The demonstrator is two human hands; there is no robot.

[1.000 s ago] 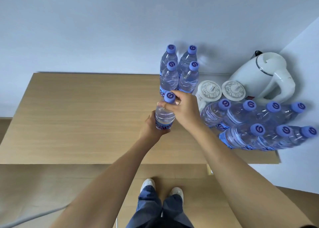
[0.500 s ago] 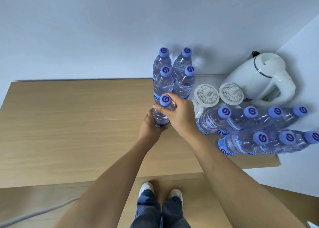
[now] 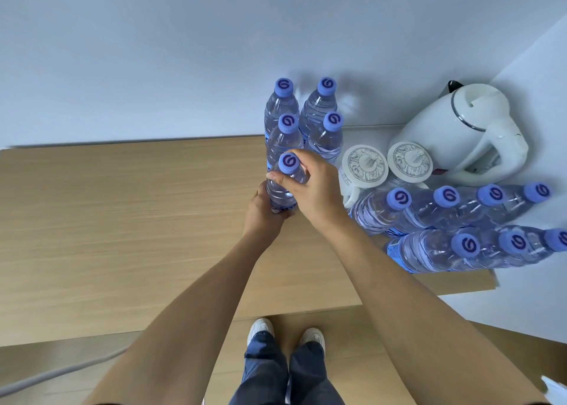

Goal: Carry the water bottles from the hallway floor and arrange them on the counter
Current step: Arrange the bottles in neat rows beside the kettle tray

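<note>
Held bottle: a clear water bottle [image 3: 285, 186] with a purple cap stands upright on the desk [image 3: 122, 220], touching the front of the four upright bottles [image 3: 302, 119].
Left hand: the left hand [image 3: 264, 211] wraps around the bottle's lower body, at the desk surface.
Right hand: the right hand [image 3: 313, 186] pinches the bottle's shoulder just under the cap, thumb on the left side and fingers curled round the right.
Upright group: four bottles stand in a two-by-two block at the back edge of the desk, against the wall.
Side group: seven more bottles [image 3: 460, 226] in two rows, to the right of the held bottle.
Other items: two patterned round lids [image 3: 386, 163] and a white kettle [image 3: 466, 128] sit behind the side group.
Below: shoes [image 3: 285, 332] and jeans on the floor in front of the desk.
</note>
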